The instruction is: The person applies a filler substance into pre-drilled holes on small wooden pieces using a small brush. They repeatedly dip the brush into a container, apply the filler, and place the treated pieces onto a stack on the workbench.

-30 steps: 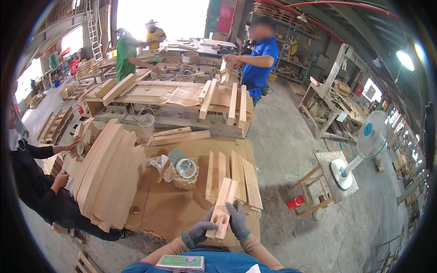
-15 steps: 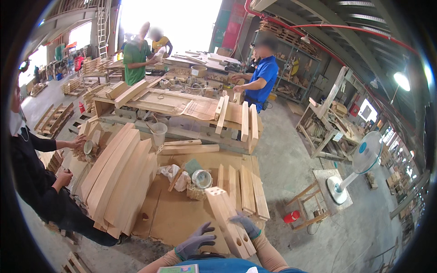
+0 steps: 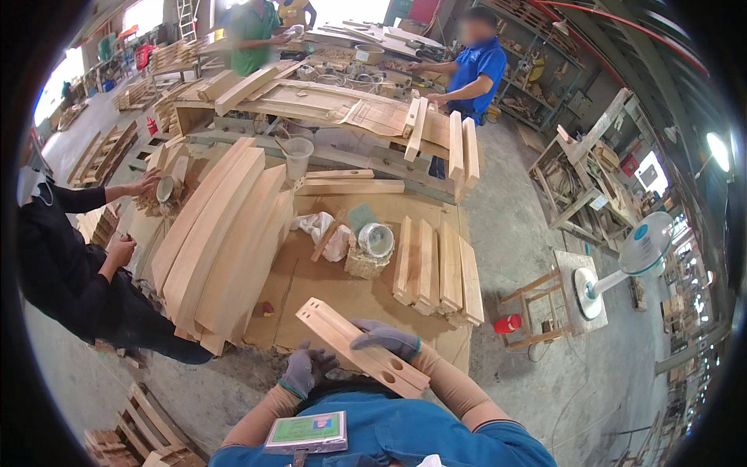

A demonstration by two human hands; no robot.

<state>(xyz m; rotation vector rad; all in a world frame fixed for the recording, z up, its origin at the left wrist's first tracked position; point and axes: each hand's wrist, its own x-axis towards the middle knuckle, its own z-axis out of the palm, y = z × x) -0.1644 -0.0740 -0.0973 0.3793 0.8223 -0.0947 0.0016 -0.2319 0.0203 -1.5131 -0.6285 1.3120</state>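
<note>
My right hand [image 3: 387, 339], in a grey glove, grips a pale wooden block [image 3: 336, 330] from its right side. The block is held tilted close to my body, its far end pointing up and left. Small round holes show in that end, and two larger holes lie along the face near my body. My left hand [image 3: 309, 369], also gloved, is just left of the block, with its fingers loosely bent and apart, holding nothing. Beyond the block is a cardboard-covered table [image 3: 307, 284]. On it stands a white-smeared metal can [image 3: 377, 240] in a crusted holder.
Long curved boards [image 3: 222, 233] are stacked at the left of the table, and several short wooden pieces [image 3: 428, 261] at its right. White cloth [image 3: 334, 243] lies beside the can. A co-worker in black [image 3: 78, 272] stands at left; a fan [image 3: 622, 268] stands at right.
My right hand has brought the wooden block left and turned its far end leftward. My left hand has moved slightly left, its fingers more bent. The view has tipped downward.
</note>
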